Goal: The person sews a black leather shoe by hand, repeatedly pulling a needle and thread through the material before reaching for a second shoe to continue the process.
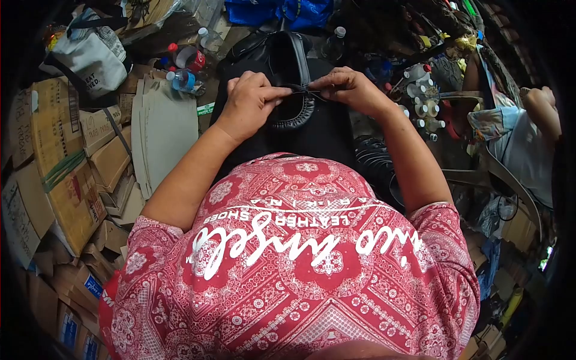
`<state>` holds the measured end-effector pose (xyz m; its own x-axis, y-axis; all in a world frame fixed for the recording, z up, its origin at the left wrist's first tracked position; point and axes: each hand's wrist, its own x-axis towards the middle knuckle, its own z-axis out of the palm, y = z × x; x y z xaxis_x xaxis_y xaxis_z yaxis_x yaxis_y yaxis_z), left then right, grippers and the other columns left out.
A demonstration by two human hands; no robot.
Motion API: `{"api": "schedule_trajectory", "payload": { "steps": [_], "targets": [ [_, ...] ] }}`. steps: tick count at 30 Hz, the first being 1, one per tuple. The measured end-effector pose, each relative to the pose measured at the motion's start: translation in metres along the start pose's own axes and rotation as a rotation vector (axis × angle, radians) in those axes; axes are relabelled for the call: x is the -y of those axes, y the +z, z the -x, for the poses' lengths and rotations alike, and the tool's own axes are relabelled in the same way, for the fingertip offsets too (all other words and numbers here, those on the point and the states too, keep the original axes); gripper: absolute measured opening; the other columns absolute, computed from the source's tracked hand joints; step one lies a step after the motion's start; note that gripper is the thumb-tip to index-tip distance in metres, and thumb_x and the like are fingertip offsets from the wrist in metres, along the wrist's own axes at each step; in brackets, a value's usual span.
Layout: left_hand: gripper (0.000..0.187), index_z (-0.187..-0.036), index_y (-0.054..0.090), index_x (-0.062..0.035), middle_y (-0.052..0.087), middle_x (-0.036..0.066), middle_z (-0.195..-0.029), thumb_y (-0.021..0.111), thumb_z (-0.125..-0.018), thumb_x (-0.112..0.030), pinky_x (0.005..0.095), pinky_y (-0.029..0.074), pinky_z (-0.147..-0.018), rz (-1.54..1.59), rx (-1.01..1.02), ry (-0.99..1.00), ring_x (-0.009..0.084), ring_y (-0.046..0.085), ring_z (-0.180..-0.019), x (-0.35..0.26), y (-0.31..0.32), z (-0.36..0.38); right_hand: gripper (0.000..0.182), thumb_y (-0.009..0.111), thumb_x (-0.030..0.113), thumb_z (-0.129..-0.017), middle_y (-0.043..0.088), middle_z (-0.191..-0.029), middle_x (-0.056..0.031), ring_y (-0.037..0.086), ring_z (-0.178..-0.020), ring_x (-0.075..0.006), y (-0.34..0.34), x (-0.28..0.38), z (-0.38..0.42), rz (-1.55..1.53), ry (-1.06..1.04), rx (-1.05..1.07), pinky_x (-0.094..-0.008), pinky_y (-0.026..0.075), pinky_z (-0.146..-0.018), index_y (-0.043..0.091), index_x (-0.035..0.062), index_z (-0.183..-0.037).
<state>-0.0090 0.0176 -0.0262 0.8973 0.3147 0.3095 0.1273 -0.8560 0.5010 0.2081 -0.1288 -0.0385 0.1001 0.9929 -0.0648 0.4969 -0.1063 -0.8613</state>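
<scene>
A black leather shoe upper point(302, 60) lies over my dark-clothed lap, its opening facing up. The end nearer my body has a puckered, stitched edge. My left hand point(247, 103) is on its left side, with thumb and fingers closed on a thin black cord point(300, 91) that crosses the opening. From the other side my right hand point(347, 87) pinches the same cord close to the shoe's right rim. Thin loose ends stick out between the two hands. The fingertips partly hide where the cord meets the leather.
Stacked cardboard point(60, 156) fills the left, with a white printed bag point(90, 63) above it. Plastic bottles point(187, 81) lie behind my left hand, and several white-capped bottles point(423, 105) stand to the right. Another person's arm point(543, 111) shows at the far right, near a curved chair frame point(510, 180).
</scene>
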Motion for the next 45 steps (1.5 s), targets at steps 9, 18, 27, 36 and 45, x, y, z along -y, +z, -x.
{"api": "schedule_trajectory", "payload": {
  "steps": [9, 18, 27, 36, 45],
  "targets": [
    [0.017, -0.092, 0.073, -0.0178, 0.055, -0.002, -0.07, 0.071, -0.075, -0.016, 0.0341, 0.033, -0.077, 0.033, 0.073, -0.167, 0.0165, 0.053, -0.079, 0.006, 0.011, -0.005, 0.03, 0.07, 0.006, -0.079, 0.063, -0.089, -0.0002, 0.053, -0.089, -0.0122, 0.015, -0.002, 0.002, -0.058, 0.047, -0.11, -0.026, 0.044, -0.084, 0.07, 0.0136, -0.108],
    [0.017, -0.088, 0.072, -0.0131, 0.062, 0.001, -0.073, 0.072, -0.071, -0.017, 0.0334, 0.038, -0.079, 0.16, 0.084, -0.248, 0.0181, 0.059, -0.08, 0.009, 0.015, -0.014, 0.029, 0.07, 0.004, -0.08, 0.065, -0.094, -0.0012, 0.06, -0.092, -0.0095, 0.013, 0.001, -0.003, -0.367, 0.157, -0.023, -0.0235, 0.048, -0.083, 0.068, 0.0063, -0.108],
    [0.018, -0.088, 0.068, -0.0037, 0.068, 0.006, -0.081, 0.074, -0.071, -0.009, 0.0273, 0.048, -0.07, 0.326, 0.131, -0.38, 0.0128, 0.064, -0.076, 0.001, 0.02, -0.023, 0.022, 0.068, 0.003, -0.082, 0.067, -0.088, -0.0007, 0.059, -0.08, -0.0066, 0.019, 0.003, -0.006, -0.539, 0.189, -0.065, -0.0208, 0.049, -0.076, 0.068, 0.0037, -0.103],
    [0.015, -0.083, 0.066, -0.0039, 0.065, 0.009, -0.076, 0.073, -0.071, -0.011, 0.0346, 0.047, -0.071, 0.134, 0.217, -0.156, 0.0216, 0.063, -0.076, -0.016, 0.005, -0.029, 0.01, 0.073, 0.009, -0.079, 0.065, -0.079, 0.0012, 0.059, -0.079, -0.007, 0.012, 0.014, -0.017, -0.174, 0.225, 0.04, -0.0232, 0.046, -0.075, 0.067, 0.0032, -0.086],
    [0.005, -0.085, 0.059, -0.0113, 0.06, 0.004, -0.08, 0.062, -0.08, -0.013, 0.0385, 0.037, -0.076, -0.267, 0.256, 0.12, 0.0237, 0.056, -0.084, -0.013, -0.017, -0.009, 0.009, 0.069, 0.009, -0.082, 0.062, -0.077, 0.0028, 0.055, -0.076, -0.0054, -0.01, 0.003, -0.007, -0.396, 0.225, 0.086, -0.0234, 0.045, -0.072, 0.063, 0.0035, -0.08]
  ]
}}
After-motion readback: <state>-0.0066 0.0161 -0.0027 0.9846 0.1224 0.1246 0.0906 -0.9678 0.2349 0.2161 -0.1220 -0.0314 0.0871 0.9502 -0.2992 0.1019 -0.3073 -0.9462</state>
